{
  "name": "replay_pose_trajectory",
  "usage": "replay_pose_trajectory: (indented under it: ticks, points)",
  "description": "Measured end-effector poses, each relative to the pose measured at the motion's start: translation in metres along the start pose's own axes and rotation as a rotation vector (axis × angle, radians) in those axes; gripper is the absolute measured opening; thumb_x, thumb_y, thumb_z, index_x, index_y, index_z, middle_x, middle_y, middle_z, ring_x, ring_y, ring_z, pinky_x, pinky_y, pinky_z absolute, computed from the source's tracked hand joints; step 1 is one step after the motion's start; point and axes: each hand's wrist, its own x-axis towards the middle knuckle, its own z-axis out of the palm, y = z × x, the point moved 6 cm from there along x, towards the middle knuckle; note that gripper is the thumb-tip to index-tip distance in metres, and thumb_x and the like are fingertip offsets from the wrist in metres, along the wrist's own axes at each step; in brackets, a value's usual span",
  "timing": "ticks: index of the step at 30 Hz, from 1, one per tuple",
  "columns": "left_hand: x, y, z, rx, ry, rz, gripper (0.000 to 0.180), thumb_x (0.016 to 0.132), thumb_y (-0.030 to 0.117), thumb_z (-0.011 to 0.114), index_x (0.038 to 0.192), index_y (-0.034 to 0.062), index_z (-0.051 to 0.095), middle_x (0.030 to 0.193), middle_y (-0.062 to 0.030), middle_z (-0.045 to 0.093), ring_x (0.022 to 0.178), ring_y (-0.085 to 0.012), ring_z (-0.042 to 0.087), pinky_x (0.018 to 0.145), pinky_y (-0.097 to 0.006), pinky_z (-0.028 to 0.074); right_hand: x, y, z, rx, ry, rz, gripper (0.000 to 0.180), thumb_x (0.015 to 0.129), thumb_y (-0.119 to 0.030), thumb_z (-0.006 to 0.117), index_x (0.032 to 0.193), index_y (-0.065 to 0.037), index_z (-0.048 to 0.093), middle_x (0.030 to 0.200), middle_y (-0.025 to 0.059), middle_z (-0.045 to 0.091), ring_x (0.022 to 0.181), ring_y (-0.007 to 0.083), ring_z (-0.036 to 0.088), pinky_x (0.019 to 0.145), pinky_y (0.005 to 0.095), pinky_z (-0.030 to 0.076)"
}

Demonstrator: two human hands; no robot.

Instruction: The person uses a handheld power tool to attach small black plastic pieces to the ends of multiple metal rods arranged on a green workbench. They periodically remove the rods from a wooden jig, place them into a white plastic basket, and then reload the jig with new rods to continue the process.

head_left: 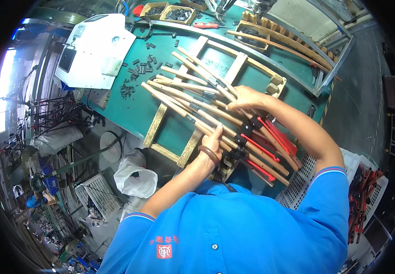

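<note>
A bundle of copper-coloured tubes lies slantwise across a yellowish wooden frame on the green table. Black clamps and red levers sit toward the near right ends of the tubes; small dark pieces are on their middles. My left hand, with a brown bangle at the wrist, is closed round the nearer tubes. Farther up and to the right, my right hand curls round the farther tubes. Its fingertips are partly hidden among them.
Small black parts are scattered on the green table, beside a white panel. Parts boxes and a red-handled screwdriver are at the back. A metal rail crosses behind the frame. A white sack stands below left; dark red tubes fill a crate at right.
</note>
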Motion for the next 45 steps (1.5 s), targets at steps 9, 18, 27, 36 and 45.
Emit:
replay_pose_trajectory:
  ticks: [9,18,27,36,45]
  points:
    - [0.017,-0.005,0.006,-0.353,-0.531,-0.007,0.050,0.086,0.036,0.069,0.123,0.0059,0.053,0.117,-0.0116,0.060,0.112,-0.0279,0.055,0.100,-0.049,0.044,-0.037,-0.043,0.012,0.038,-0.104,-0.230,0.061,0.072,-0.035,0.078,0.114,0.004,0.059,0.105,0.0197,0.068,0.096,0.0294,0.067,0.085,0.0415,0.053]
    - [-0.006,0.014,0.028,-0.470,-0.749,-0.072,0.049,0.090,0.034,0.063,0.128,0.0051,0.052,0.124,-0.0139,0.058,0.115,-0.0319,0.055,0.100,-0.053,0.044,-0.076,-0.079,-0.005,0.101,-0.115,-0.125,0.075,0.068,-0.053,0.077,0.111,0.006,0.058,0.090,0.0149,0.064,0.083,0.0219,0.061,0.071,0.0336,0.049]
    - [-0.137,0.055,0.040,0.089,-0.647,0.172,0.054,0.094,0.046,0.055,0.131,0.0082,0.049,0.122,-0.0073,0.059,0.109,-0.0241,0.058,0.090,-0.042,0.049,-0.184,-0.143,0.017,-0.125,0.259,-0.279,0.057,0.075,-0.041,0.073,0.117,-0.005,0.060,0.098,0.0198,0.067,0.089,0.0322,0.066,0.078,0.0412,0.051]
    - [-0.254,0.031,0.122,0.388,-1.376,0.282,0.055,0.098,0.030,0.045,0.144,0.0027,0.029,0.135,-0.0167,0.045,0.120,-0.0292,0.050,0.101,-0.043,0.041,-0.412,-0.173,0.088,-0.011,1.229,-0.088,0.063,0.075,-0.039,0.076,0.117,-0.003,0.048,0.091,0.0198,0.065,0.085,0.0403,0.063,0.071,0.0470,0.048]
    - [-0.479,-0.147,0.237,0.848,-1.658,-0.527,0.035,0.097,0.018,0.047,0.130,0.0069,0.048,0.121,-0.0090,0.059,0.108,-0.0238,0.060,0.093,-0.039,0.051,-0.679,-0.173,0.185,0.424,1.724,-0.039,0.041,0.083,-0.029,0.074,0.113,-0.003,0.062,0.094,0.0061,0.068,0.081,0.0102,0.062,0.071,0.0305,0.051]
